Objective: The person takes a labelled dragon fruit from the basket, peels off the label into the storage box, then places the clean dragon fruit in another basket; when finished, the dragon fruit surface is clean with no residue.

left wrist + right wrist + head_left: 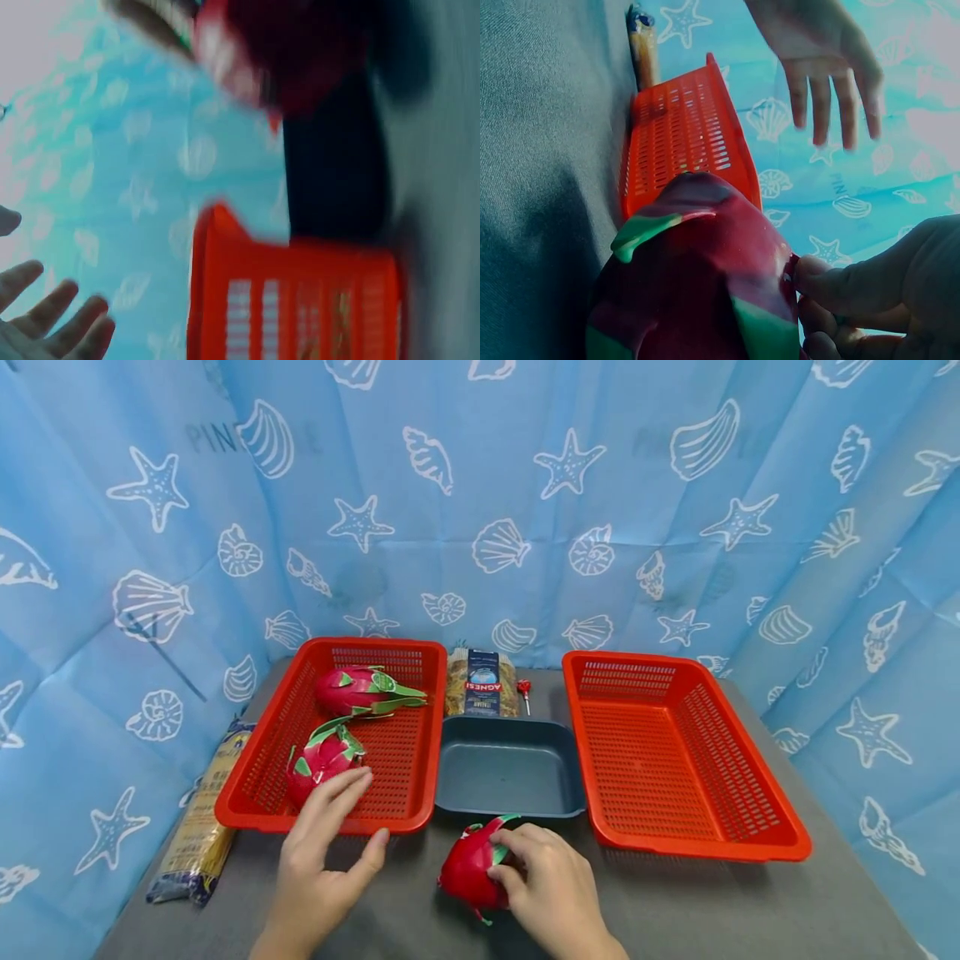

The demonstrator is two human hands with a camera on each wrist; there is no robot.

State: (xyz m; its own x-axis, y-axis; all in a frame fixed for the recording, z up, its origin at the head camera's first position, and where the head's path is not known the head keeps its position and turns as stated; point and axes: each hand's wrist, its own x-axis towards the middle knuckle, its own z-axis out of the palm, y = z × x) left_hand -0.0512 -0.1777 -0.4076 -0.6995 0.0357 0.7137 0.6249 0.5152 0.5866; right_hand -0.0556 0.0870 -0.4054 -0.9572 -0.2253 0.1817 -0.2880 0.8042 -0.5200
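My right hand (551, 881) pinches a red dragon fruit (468, 872) with green-tipped scales, in front of the dark tray (510, 768). In the right wrist view, the thumb and fingers meet at the side of this dragon fruit (705, 270). Fingers spread, my left hand (318, 868) is over the near edge of the left red basket (427, 752) and holds nothing. Two more dragon fruits lie in that basket: one near its left side (326, 760), partly behind the left fingertips, the other at the back (352, 691). Motion blurs the left wrist view.
Right of the tray is a second red basket (652, 777). Behind the tray stand a pasta bag (482, 685) and a small red-topped stick (524, 689). A long pasta packet (198, 827) lies left of the left basket. A blue shell-patterned curtain (480, 510) encloses the grey table.
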